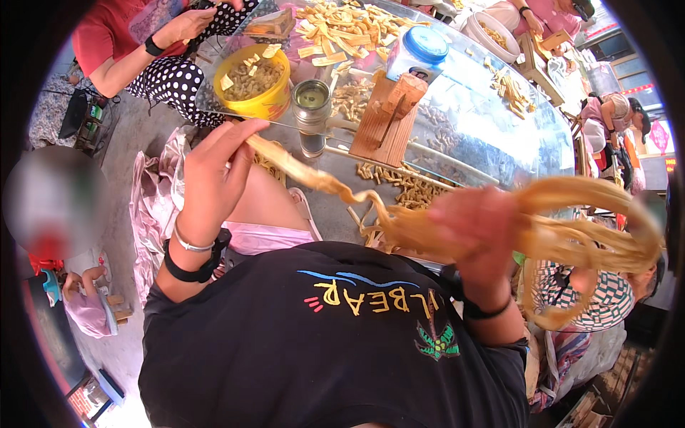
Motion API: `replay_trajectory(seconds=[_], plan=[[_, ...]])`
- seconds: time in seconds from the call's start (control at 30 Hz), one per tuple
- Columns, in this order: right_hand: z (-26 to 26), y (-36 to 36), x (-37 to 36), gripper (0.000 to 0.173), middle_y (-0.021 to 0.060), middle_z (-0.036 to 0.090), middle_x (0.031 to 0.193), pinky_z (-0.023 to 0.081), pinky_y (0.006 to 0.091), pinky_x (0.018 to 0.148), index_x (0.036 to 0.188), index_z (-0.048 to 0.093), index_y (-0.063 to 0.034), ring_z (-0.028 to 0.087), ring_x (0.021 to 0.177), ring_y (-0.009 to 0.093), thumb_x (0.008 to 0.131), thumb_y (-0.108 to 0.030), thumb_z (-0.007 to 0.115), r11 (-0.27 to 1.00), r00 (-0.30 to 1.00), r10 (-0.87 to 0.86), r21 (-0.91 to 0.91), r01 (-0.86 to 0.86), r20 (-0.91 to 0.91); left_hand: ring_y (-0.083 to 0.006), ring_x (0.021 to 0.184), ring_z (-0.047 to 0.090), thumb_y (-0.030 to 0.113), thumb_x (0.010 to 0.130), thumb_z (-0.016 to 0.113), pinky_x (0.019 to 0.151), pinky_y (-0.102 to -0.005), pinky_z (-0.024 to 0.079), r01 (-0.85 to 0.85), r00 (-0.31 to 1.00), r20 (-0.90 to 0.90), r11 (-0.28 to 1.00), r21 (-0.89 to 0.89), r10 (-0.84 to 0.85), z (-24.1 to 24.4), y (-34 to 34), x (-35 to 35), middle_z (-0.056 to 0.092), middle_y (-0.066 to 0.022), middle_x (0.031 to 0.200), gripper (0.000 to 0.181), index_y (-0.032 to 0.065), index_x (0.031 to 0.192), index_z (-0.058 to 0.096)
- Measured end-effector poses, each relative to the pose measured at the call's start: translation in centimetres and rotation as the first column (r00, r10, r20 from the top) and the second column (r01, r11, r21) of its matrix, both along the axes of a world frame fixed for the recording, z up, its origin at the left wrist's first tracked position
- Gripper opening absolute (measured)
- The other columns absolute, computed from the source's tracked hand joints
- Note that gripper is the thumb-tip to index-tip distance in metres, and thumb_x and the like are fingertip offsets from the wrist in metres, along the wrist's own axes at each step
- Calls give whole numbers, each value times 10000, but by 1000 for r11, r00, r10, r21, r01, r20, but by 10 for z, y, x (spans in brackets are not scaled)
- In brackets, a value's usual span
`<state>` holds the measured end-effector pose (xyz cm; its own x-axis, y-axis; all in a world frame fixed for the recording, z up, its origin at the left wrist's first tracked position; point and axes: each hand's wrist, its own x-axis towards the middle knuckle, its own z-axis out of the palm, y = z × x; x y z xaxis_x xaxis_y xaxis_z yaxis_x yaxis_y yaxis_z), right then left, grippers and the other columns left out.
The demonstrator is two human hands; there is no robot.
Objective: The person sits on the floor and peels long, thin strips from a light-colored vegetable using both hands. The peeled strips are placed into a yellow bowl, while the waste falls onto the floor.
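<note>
My left hand (219,166) pinches the end of a long, flat tan strip (294,167) of dried plant-like or food material; I cannot tell which. The strip runs right, twisting, to a thick bundle of similar strips (578,241). My right hand (473,224), blurred, is closed around this bundle, whose loops hang out to the right. Beyond my hands, a wooden block with an upright slotted piece (385,123) stands at the near edge of the glass-topped table (514,144). Short cut pieces (412,190) lie in a heap below the table edge.
A yellow tub (257,107) of pieces, a metal-and-glass cup (311,115) and a blue-lidded jar (420,51) stand near the wooden block. Longer pieces (342,27) are piled at the table's far side. A person in red (107,53) sits at the left; others work at the right.
</note>
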<state>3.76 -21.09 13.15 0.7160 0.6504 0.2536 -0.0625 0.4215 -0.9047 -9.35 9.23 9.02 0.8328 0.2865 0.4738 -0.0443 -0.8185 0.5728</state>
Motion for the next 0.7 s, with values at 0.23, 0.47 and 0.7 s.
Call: replay_trajectory(seconds=[0.23, 0.47, 0.7], plan=[[-108, -19, 21, 318, 160, 685, 1096, 480, 464, 951, 1076, 681, -29, 622, 1048, 389, 923, -308, 683, 27, 504, 857, -986, 163, 107, -244, 832, 679, 29, 844, 622, 753, -312, 542, 582, 802, 209, 655, -482, -559, 23, -43, 9, 692, -148, 984, 96, -4, 914, 678], [-35, -7, 2, 518, 225, 585, 1356, 407, 433, 1095, 1456, 410, 57, 586, 1240, 307, 1074, -292, 398, 917, 923, 307, -187, -352, -232, -243, 791, 631, 61, 920, 620, 696, -334, 502, 691, 611, 78, 483, -538, -788, 4, -84, 23, 650, -117, 937, 75, -9, 921, 649], [-44, -4, 12, 490, 104, 636, 1077, 486, 400, 980, 1421, 447, 44, 626, 1013, 212, 1103, -312, 336, 993, 909, -106, -87, 78, -403, -296, 802, 615, 95, 956, 596, 714, -368, 487, 642, 600, -105, 556, -528, -793, -18, -92, 37, 607, -117, 861, 105, 2, 918, 627]])
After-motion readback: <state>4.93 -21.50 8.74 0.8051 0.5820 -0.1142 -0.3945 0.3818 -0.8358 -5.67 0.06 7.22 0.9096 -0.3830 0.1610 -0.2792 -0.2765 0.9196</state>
